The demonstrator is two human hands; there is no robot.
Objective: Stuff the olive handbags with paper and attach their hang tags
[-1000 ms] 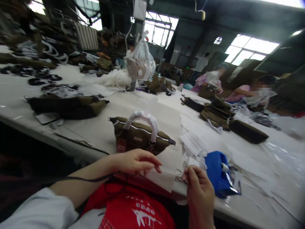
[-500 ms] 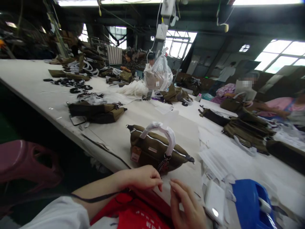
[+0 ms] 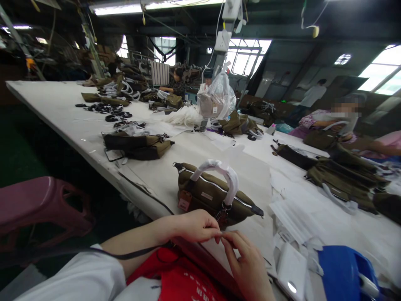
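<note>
My left hand [image 3: 200, 225] is closed, its thumb and fingertips pinched together just in front of an olive handbag. My right hand [image 3: 246, 253] meets it from the right, also pinching, and the fingertips of both touch or nearly touch. Whatever lies between them is too small to make out. The olive handbag [image 3: 200, 188] stands upright on the table behind my hands. Its handle [image 3: 230, 173] is wrapped in white and arches over a silver zip. A brown tag [image 3: 184, 200] hangs at its left, and a dark charm [image 3: 222, 215] dangles at the handle's right base.
On the white table [image 3: 150, 177] lie folded olive bags [image 3: 138, 146] to the left and more bags [image 3: 344, 173] at right. A white device [image 3: 291, 267] and a blue tape dispenser [image 3: 347, 271] sit near my right arm. A pink stool [image 3: 40, 205] stands left. Co-workers sit across.
My hands, apart before, have come together at the fingertips. The view has swung a little left, so the bag and table appear shifted right. The handbag still stands in place.
</note>
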